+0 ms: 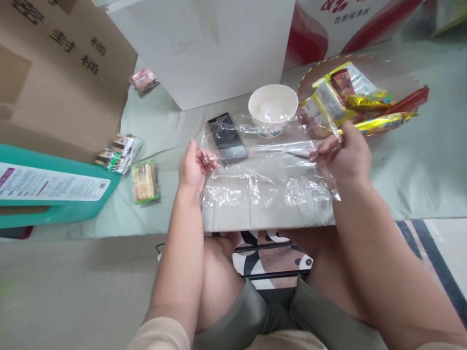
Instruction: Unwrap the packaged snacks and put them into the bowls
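A sheet of clear plastic film (266, 184) is stretched between my two hands above the pale green surface (419, 165). My left hand (191, 165) pinches its left edge. My right hand (343, 153) grips its right edge. Under the film lie a black phone (226, 138) and, farther back, a white bowl (273, 109). Just beyond my right hand is a round plate (321, 73) wrapped in film, holding several yellow and red snack packets (350, 99).
A white box (207, 43) stands behind the phone. At left are a brown cardboard box (54, 73) and a teal box (54, 189). Loose snack packets (145, 181) lie near them, and a pink packet (144, 79) farther back. My knees are below the surface's front edge.
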Motion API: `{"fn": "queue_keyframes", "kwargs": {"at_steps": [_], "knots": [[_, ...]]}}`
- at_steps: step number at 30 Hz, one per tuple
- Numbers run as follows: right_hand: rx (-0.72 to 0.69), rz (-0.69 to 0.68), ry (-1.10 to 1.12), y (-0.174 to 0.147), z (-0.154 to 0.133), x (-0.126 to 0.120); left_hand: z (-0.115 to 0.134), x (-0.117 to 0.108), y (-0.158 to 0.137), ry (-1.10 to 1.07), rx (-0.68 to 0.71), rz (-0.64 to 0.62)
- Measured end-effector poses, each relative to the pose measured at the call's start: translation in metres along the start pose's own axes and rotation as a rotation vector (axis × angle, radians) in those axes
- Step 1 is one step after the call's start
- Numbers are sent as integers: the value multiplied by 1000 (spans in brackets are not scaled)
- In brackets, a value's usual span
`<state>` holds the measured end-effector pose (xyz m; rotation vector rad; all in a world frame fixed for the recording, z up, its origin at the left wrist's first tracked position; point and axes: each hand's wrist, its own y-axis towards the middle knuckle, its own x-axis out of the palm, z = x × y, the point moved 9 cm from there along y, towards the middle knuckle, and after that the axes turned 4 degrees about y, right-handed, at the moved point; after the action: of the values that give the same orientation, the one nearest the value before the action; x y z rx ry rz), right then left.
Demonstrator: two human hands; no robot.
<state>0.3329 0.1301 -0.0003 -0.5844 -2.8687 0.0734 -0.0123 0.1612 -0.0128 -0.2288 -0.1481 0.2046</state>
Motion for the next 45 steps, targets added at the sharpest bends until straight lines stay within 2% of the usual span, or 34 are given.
{"fn": "queue_keyframes", "kwargs": {"at_steps": [3, 7, 9, 14, 21, 25, 28, 31, 36, 42, 45], "knots": [[23, 127, 23, -3, 4, -7, 1, 2, -3, 23, 31, 12], [19, -71, -70, -10, 1, 12, 9, 8, -7, 7, 62, -26], [31, -114, -77, -12, 2, 16, 11, 5, -6, -17, 70, -1], [48, -48, -50, -10, 4, 10, 3, -10, 1, 0, 63, 131], [-40, -16, 86, -12, -7, 9, -6, -13, 2, 61, 20, 146], [17, -48, 53, -13, -4, 15, -2, -6, -2, 91, 14, 90], [-8, -81, 1, -15, -6, 20, 0, 1, -4, 80, 14, 35], [-45, -84, -57, -16, -10, 20, 0, -2, -4, 66, 20, 64], [-25, -59, -61, -16, -10, 15, -3, -9, -1, 129, 5, 126], [5, -15, -37, -13, -4, 9, 2, 2, -5, 82, 36, 8], [-27, -30, -48, -12, -5, 10, 4, 7, -8, 25, 40, -31]]}}
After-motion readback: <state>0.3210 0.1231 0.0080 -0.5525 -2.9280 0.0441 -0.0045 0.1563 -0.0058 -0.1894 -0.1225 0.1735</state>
